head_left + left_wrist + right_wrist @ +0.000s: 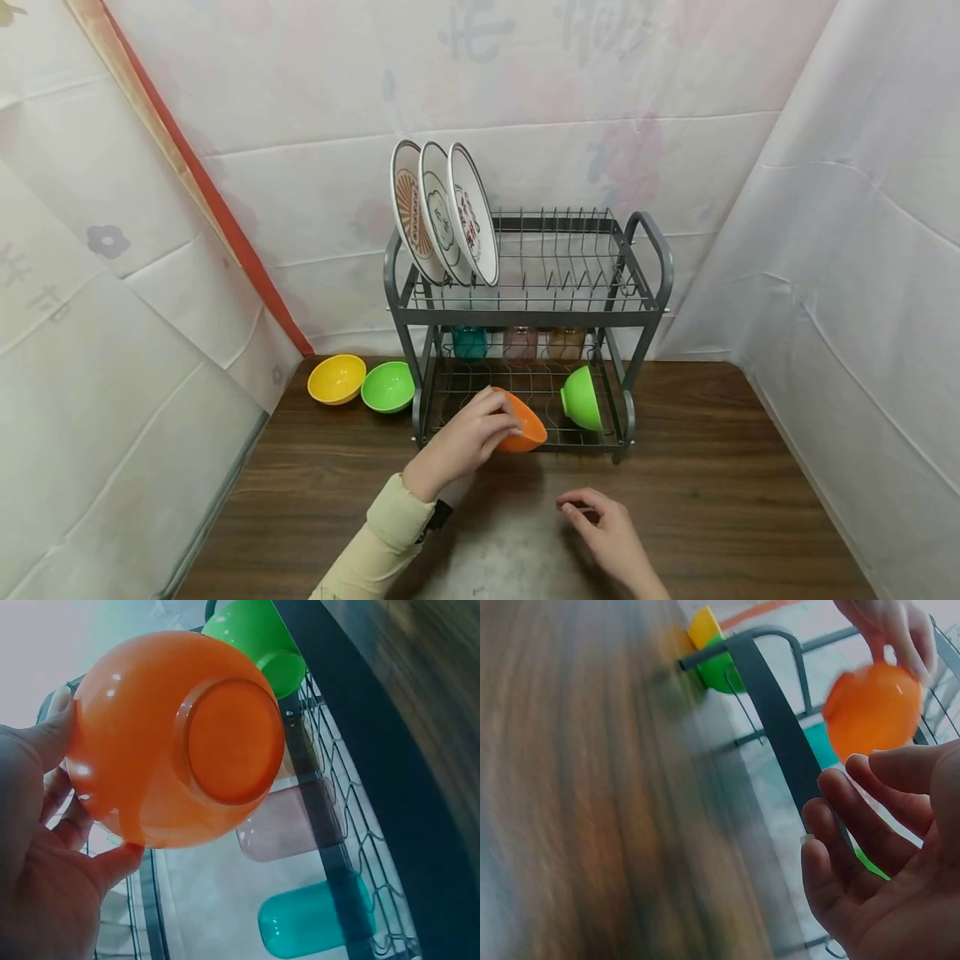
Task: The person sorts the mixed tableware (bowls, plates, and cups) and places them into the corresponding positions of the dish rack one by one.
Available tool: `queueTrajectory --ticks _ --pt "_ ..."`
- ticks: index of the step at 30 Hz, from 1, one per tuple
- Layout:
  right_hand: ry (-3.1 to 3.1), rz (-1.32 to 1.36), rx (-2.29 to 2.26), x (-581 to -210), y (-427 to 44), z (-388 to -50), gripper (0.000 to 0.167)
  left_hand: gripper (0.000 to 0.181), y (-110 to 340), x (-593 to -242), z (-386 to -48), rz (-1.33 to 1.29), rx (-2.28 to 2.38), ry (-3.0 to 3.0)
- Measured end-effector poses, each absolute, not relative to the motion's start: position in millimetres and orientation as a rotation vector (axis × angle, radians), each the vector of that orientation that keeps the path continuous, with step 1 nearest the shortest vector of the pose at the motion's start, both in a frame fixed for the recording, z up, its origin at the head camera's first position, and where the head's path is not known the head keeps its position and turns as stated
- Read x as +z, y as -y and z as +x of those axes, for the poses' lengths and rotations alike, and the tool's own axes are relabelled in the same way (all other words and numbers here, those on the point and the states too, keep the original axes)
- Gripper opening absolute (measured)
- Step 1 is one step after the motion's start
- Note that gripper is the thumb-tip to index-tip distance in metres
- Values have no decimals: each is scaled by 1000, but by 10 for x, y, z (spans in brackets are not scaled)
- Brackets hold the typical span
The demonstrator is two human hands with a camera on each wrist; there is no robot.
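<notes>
My left hand (474, 433) pinches an orange bowl (531, 429) by its rim, at the front of the dish rack's lower tier. The bowl is tilted on its side, and its round foot faces the left wrist camera (232, 742). Whether it touches the wires is unclear. To its right, a green bowl (581, 398) stands on edge in the same tier. My right hand (606, 533) hovers over the table in front of the rack, holding nothing, its fingers loosely curled in the right wrist view.
The grey two-tier dish rack (525, 318) carries three upright plates (472, 218) at its upper left. Teal (469, 343), pink (520, 343) and amber (566, 343) cups sit at the lower back. Yellow (337, 380) and green (387, 387) bowls stand left of the rack.
</notes>
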State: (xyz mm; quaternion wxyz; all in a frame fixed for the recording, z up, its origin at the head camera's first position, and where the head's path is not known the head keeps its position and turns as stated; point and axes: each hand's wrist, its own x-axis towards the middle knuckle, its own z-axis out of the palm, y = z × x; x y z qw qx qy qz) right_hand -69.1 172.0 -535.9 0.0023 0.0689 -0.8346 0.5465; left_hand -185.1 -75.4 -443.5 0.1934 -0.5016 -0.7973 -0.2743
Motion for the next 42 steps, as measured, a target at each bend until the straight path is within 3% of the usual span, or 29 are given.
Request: queueTrajectory --ticks 10,13,27,34,42 --pt "2704 352 1776 -5393 -1623 -681 24 4 454 -4307 -2155 -1582 -384 2204" --pt "2706 350 1777 -5385 -1628 -684 24 10 352 -4296 -2229 -1606 -216 2228" --pt "2616 177 1628 -5375 -1856 -713 11 6 3 -4458 -2446 -1651 68 2316" --pt "2616 147 1611 -5391 -1912 -715 11 14 -124 -4461 -2459 -1672 109 2324" --pt "2603 169 1618 -5390 -1940 -738 10 8 -267 -4451 -2478 -1669 159 2289"
